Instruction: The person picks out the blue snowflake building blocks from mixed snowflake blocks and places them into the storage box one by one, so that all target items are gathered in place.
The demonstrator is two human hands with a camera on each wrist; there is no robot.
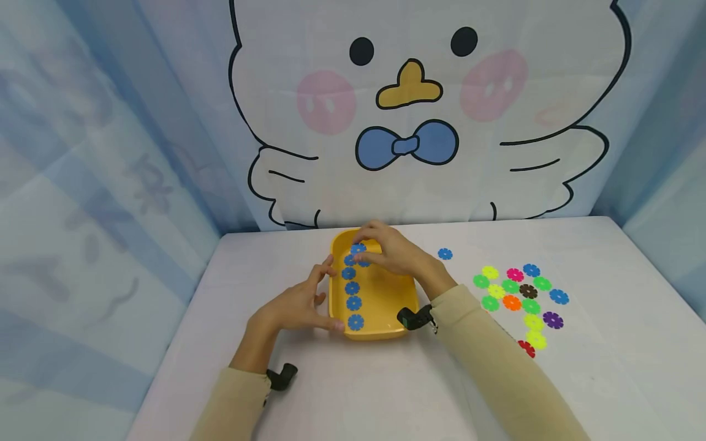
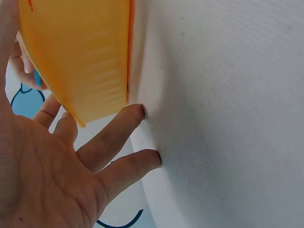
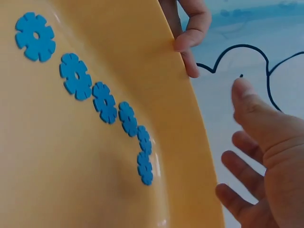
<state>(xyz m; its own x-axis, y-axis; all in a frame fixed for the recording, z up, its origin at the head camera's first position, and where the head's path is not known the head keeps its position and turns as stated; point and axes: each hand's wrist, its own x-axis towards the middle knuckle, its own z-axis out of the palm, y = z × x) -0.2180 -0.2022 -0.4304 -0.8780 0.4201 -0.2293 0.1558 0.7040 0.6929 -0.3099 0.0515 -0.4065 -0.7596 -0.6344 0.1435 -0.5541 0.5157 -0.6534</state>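
A yellow tray [image 1: 386, 294] holds several blue notched discs [image 1: 353, 303], most in a column along its left side. My right hand [image 1: 391, 248] is over the tray's far end. It pinches a blue notched disc [image 2: 37, 77], seen beyond the rim in the left wrist view. In the right wrist view the thumb [image 3: 247, 102] hides that grip. My left hand [image 1: 298, 300] rests against the tray's left side, its thumb at the near corner. Its fingers [image 2: 111, 137] are spread and fairly straight; two touch near the rim, and two reach down by the white tabletop.
Right of the tray, notched discs in green, yellow, pink, orange, purple, brown, red and blue lie loosely grouped [image 1: 512, 302] on the white table [image 1: 607, 380]. One blue disc [image 1: 445, 253] lies apart, nearer the tray. A curtain [image 1: 408, 196] with a cartoon bird hangs behind the table.
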